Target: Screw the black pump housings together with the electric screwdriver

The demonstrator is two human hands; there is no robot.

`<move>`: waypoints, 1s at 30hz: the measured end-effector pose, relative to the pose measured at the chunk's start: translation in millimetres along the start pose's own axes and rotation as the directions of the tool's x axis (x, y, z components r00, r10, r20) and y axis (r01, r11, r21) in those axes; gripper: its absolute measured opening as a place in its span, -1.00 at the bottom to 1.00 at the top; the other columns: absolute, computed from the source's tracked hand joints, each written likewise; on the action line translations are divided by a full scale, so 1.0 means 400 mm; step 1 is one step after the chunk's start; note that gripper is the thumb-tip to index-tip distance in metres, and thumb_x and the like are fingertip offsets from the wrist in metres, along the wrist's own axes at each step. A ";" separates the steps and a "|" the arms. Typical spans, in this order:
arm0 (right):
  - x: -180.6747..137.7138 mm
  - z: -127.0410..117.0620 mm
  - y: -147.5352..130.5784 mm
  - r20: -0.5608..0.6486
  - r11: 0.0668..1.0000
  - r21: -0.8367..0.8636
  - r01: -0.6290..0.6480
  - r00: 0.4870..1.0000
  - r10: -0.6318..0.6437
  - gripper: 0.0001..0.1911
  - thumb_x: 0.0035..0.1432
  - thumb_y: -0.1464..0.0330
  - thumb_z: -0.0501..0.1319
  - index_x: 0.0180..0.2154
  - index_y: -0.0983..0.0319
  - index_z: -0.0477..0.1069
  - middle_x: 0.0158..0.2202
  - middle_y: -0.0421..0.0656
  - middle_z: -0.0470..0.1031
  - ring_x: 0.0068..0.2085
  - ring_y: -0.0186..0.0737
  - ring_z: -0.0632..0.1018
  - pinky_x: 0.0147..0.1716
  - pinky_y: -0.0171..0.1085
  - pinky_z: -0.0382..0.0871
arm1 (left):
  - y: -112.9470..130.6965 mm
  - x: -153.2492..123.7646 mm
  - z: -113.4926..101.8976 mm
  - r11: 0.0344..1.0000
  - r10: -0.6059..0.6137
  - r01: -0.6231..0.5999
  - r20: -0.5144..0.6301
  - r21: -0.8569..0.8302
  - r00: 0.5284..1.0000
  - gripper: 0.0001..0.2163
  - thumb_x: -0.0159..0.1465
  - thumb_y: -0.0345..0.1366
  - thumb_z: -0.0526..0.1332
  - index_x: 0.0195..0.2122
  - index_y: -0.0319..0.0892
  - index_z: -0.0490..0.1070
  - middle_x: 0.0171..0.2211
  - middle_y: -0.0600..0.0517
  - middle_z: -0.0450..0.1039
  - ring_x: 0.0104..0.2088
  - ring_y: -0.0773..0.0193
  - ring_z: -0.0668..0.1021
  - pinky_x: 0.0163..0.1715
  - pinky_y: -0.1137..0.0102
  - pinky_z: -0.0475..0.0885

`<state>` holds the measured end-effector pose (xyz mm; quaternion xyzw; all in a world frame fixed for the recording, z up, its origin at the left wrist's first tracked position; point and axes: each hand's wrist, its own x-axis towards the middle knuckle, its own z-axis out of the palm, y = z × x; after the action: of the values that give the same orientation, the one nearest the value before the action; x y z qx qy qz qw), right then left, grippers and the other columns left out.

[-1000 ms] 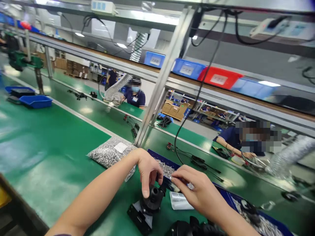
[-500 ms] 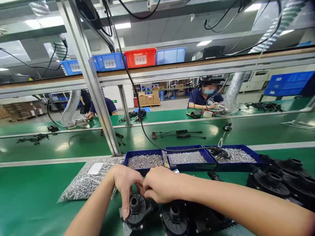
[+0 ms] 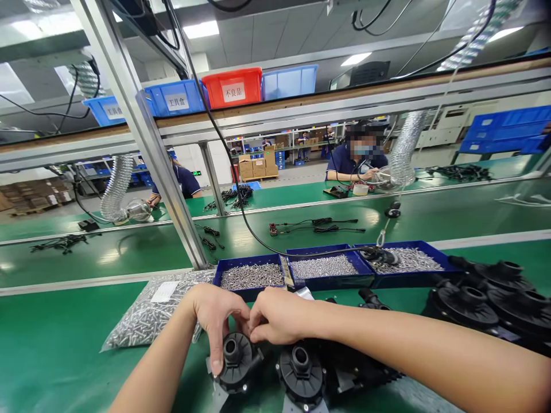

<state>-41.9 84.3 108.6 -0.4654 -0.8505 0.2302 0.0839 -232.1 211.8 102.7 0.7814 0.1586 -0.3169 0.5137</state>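
Black housing partly behind left hand

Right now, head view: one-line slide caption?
Left hand on a black plastic housing, right hand close beside it, before three blue trays of small metal parts.

Matt black plastic pump housing; shiny metal screws; 3 smooth plastic trays; glossy bench top; clear plastic bag.
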 end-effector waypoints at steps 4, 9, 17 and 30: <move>-0.004 -0.008 0.009 0.026 0.993 0.059 0.105 0.994 -0.106 -0.83 0.29 0.42 0.46 -0.09 0.10 0.74 -0.16 -0.26 0.74 -0.21 -0.22 0.69 -0.22 -0.38 0.43 | 0.005 -0.005 -0.001 0.999 -0.030 0.030 0.001 0.030 1.000 -0.06 -0.41 -0.20 0.78 0.10 -0.15 0.60 0.03 -0.12 0.65 -0.02 -0.15 0.69 -0.01 0.21 0.64; -0.079 -0.061 -0.013 0.047 0.975 -0.089 0.205 0.978 -0.202 -0.84 0.43 0.39 0.30 -0.14 0.15 0.70 -0.25 -0.18 0.68 -0.24 -0.11 0.63 -0.25 -0.25 0.42 | 0.018 -0.011 0.000 0.998 -0.002 0.003 -0.008 0.056 1.000 -0.02 -0.41 -0.17 0.78 0.13 -0.14 0.55 0.05 -0.13 0.63 0.07 -0.20 0.64 0.04 0.14 0.62; -0.243 0.069 0.013 -0.216 0.860 -0.505 0.070 0.955 -0.205 0.02 -0.29 0.19 0.73 0.19 0.40 0.50 -0.02 0.27 0.59 0.05 0.53 0.54 0.14 0.44 0.41 | 0.110 -0.030 0.045 0.961 -0.032 0.057 -0.095 0.270 0.995 0.25 -0.33 -0.10 0.75 0.45 -0.01 0.25 0.21 -0.15 0.51 0.15 -0.23 0.60 0.22 0.08 0.48; -0.274 -0.109 -0.006 -0.742 0.985 -0.170 0.042 0.653 -0.156 -0.45 0.36 0.27 0.46 0.29 0.22 0.40 0.13 0.00 0.53 0.14 0.06 0.50 0.18 -0.01 0.45 | 0.107 -0.201 0.107 0.843 -0.110 0.491 -0.825 0.218 0.554 -0.11 0.09 -0.29 0.39 0.49 0.00 0.21 0.43 -0.05 0.28 0.38 -0.08 0.39 0.40 0.15 0.29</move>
<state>32.4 5.8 156.0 -0.4764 -0.7774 -0.0467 0.4080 -282.0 161.4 173.9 0.8903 0.4289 -0.0534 0.1434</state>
